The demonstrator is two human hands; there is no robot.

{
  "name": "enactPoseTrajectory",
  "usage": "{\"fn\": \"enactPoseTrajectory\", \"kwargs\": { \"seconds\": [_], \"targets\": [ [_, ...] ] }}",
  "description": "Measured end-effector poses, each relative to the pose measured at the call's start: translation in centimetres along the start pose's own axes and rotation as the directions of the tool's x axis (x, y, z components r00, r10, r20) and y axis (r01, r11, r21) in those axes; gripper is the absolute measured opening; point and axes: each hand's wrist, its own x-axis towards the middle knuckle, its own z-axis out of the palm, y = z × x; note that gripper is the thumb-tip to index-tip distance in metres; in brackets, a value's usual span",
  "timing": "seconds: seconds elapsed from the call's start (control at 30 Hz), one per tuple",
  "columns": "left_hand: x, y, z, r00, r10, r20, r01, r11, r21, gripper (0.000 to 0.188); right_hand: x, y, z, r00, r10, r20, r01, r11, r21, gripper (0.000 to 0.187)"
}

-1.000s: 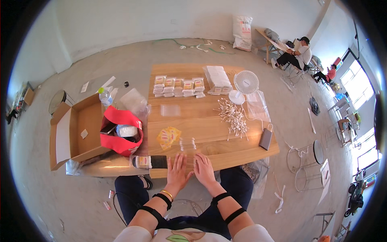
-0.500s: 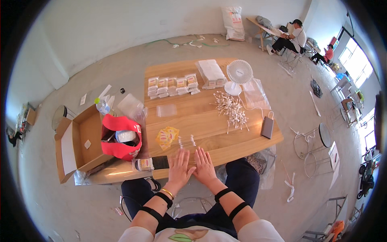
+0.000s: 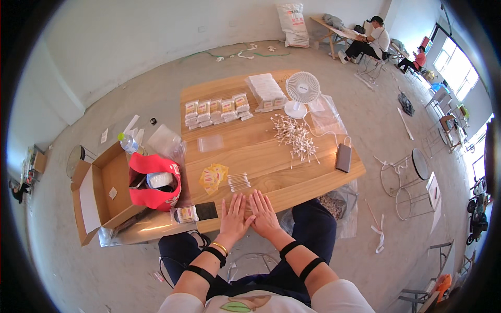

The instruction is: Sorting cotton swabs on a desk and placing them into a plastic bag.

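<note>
My left hand lies flat at the near edge of the wooden table, fingers stretched out. Beside it my right hand rests the same way, thumbs almost touching, nothing held. Just beyond the fingertips is a short row of cotton swabs laid side by side. Yellow printed cards are fanned out to the left of the swabs. Left of my left hand are a dark flat pad and a filled packet of swabs. A loose heap of swabs spreads farther off to the right.
Filled packets, a white wrapped stack and a small fan stand at the back. A grey power bank is at the right edge. Clear bags lie mid-table. A red bag and cardboard box are left.
The view has shifted slightly. My hands stay flat at the table edge, drawn back a little, so more of the swab row shows beyond the fingertips.
</note>
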Motion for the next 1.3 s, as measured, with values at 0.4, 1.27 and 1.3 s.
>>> {"fn": "enactPoseTrajectory", "kwargs": {
  "seconds": [0.4, 1.27, 1.3],
  "targets": [
    [-1.1, -2.8, -1.1, 0.980, -0.188, -0.069, 0.179, 0.977, -0.116, 0.079, 0.4, -1.5, 0.6, 0.997, 0.073, -0.006, -0.073, 0.997, -0.003, 0.076],
    [4.4, -1.4, -2.7, 0.986, 0.000, -0.166, 0.007, 0.999, 0.040, 0.049, 0.7, -2.3, 0.8, 0.996, 0.074, 0.049, -0.068, 0.990, -0.124, 0.078],
    [4.3, -1.4, -2.7, 0.987, 0.004, -0.162, 0.003, 0.999, 0.042, 0.049, 0.7, -2.3, 0.8, 0.997, 0.071, 0.037, -0.067, 0.991, -0.113, 0.078]
  ]
}}
